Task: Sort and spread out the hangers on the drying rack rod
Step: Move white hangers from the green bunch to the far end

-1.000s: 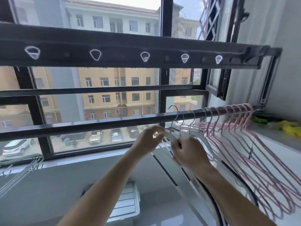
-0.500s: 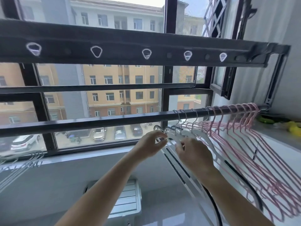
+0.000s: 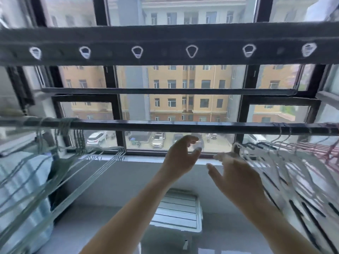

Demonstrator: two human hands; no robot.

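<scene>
The dark drying rack rod (image 3: 165, 125) runs across the window. A bunch of pale green hangers (image 3: 77, 142) hangs close together at its left end. White hangers (image 3: 266, 162) hang bunched at the right, with pink hangers (image 3: 328, 151) beyond them at the frame edge. My left hand (image 3: 180, 158) is raised just below the middle of the rod, fingers loosely curved and holding nothing. My right hand (image 3: 238, 180) is spread with straight fingers right beside the leftmost white hanger; blur hides whether it touches it.
An upper rack bar (image 3: 165, 44) with a row of ringed holes crosses above the rod. The window frame (image 3: 117, 110) and sill lie behind. A white slatted plastic box (image 3: 179, 209) stands on the floor below my arms. A light blue bundle (image 3: 22, 180) sits at the left.
Both hands have let go of the white hanger they were holding and opened. The view has swung left, bringing the green hangers in and pushing the pink ones to the edge.
</scene>
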